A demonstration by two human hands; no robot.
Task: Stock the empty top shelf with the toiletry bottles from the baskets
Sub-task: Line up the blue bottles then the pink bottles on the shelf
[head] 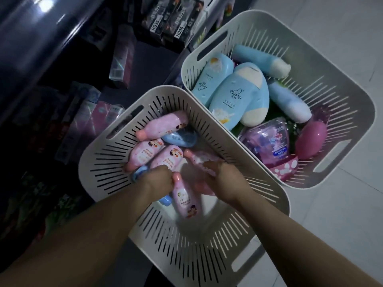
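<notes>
Both my hands are down in the near basket [116, 162]. My left hand [157, 177] grips the cap end of one bottle [185, 201] — its body lies back toward me. My right hand [219, 179] rests on another bottle [196, 160], just right of the first. More bottles [153, 150] lie beyond my left hand. The far basket [342, 121] sits touching, beyond my right hand — bigger bottles [232, 96] lie in it.

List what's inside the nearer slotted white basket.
Nearer slotted white plastic basket: several pink bottles, a few blue items. Both hands, left and right, cover pink bottles; anything under the pile is hidden.
</notes>
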